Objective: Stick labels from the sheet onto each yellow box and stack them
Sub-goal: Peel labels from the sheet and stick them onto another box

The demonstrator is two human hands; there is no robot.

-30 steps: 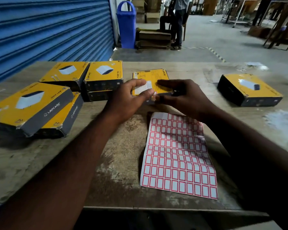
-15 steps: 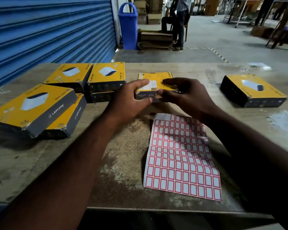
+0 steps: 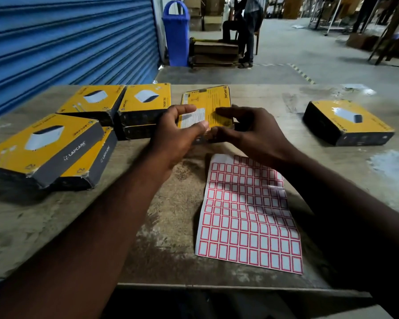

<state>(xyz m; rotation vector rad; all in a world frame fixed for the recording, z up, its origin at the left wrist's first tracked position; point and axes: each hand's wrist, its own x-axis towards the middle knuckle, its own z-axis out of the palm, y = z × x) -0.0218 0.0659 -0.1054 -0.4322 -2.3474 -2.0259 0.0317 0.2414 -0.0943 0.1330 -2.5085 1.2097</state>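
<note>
Grip shared by two hands on one yellow box (image 3: 217, 100) at the middle of the table (image 3: 55, 226), printed back face up and tipped toward the wearer, probably to present a flat face for labelling. Left hand (image 3: 173, 137) curls thumb and fingers round its left edge; right hand (image 3: 251, 132) clasps the right edge. Label sheet (image 3: 247, 215) lies flat just nearer, within easy reach; stacked boxes (image 3: 44, 143) wait at left, lone box (image 3: 348, 120) well apart at right.

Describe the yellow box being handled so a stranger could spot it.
On the wooden table, find the red-bordered label sheet near the front edge. Just beyond it, the left hand and right hand hold one yellow box. Only it shows printed text instead of a product picture.
</note>
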